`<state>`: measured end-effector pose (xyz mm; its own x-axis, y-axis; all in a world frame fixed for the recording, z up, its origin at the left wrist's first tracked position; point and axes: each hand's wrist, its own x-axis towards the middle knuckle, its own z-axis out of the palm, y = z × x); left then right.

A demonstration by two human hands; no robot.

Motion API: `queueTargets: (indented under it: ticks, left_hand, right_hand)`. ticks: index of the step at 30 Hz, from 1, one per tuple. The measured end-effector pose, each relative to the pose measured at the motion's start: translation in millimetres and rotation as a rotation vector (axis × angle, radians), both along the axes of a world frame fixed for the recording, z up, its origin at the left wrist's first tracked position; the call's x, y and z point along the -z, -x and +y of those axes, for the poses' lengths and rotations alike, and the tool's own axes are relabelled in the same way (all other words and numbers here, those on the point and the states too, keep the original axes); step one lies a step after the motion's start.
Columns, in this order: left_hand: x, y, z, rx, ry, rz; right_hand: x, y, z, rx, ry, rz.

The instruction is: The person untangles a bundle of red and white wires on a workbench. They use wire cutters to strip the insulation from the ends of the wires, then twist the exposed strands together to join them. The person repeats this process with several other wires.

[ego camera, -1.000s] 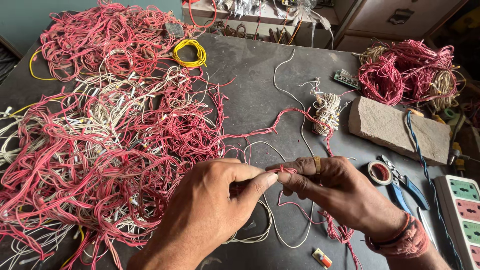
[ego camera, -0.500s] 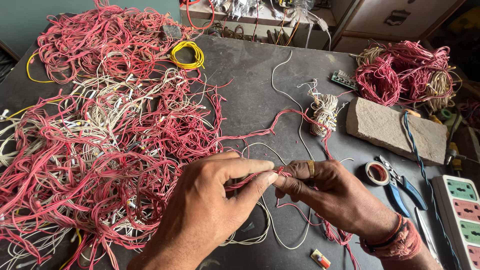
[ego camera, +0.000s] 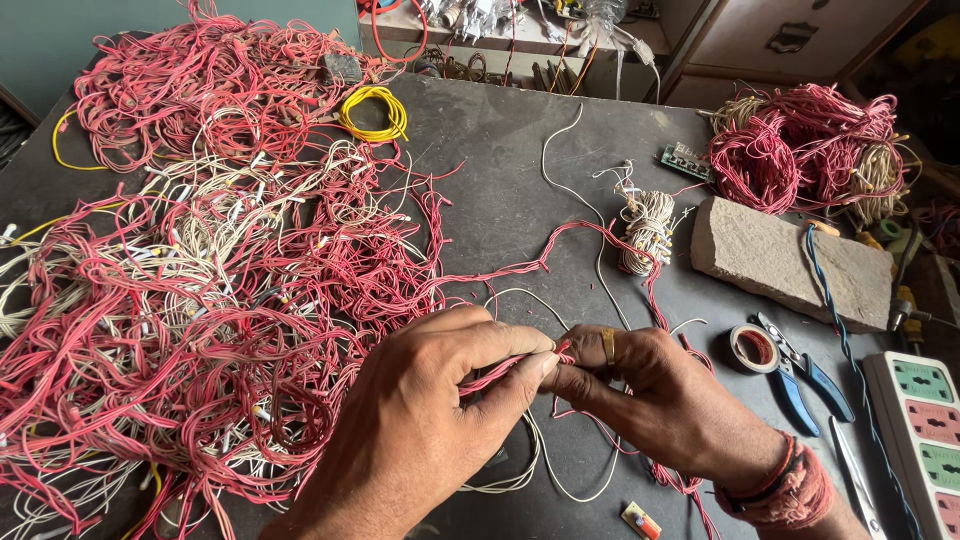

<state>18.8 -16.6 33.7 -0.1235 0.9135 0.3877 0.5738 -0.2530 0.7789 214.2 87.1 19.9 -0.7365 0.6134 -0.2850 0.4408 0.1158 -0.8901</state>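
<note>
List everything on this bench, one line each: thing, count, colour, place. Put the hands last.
loose wire heap: one, red and cream, left half of table
yellow wire coil: one, yellow, far centre-left
wound wire bundle: one, cream, centre
tangled wire ball: one, red and tan, far right
stone block: one, grey-brown, right
small circuit board: one, green, left of the wire ball
tape roll: one, dark with red core, right of the hands
pliers: one, blue handles, beside the tape roll
power strip: one, white with coloured sockets, right edge
table: one, dark grey
left hand: pinching red wire
right hand: ringed, pinching the same wire
</note>
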Motion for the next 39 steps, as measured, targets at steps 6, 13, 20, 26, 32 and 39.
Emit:
queueTargets:
  ticks: [6,13,20,26,32,39]
  left_hand:
    - [-3,0,-1,-0.017,0.021,0.076]
    - [-3,0,-1,-0.063,0.084,0.109]
    - [0,-7,2,-0.007,-0.014,-0.158]
    - [-5,-3,0,0.062,0.270,-0.305]
    - [-8,-3,1,-0.026,0.488,-0.274]
    - [-8,-12,3,-0.033,0.344,-0.336]
  right_hand:
    - [-15,-7,-1,-0.021,0.074,0.285]
    - [-14,-5,1,0.059,-0.127,0.294]
    - [-10,-5,1,0.275,0.082,0.297]
    - [-9,-6,2,0.223,0.146,0.346]
    - [-8,-4,-1,0.258,0.176,0.340]
    - [-4,1,-3,0.255,0.108,0.413]
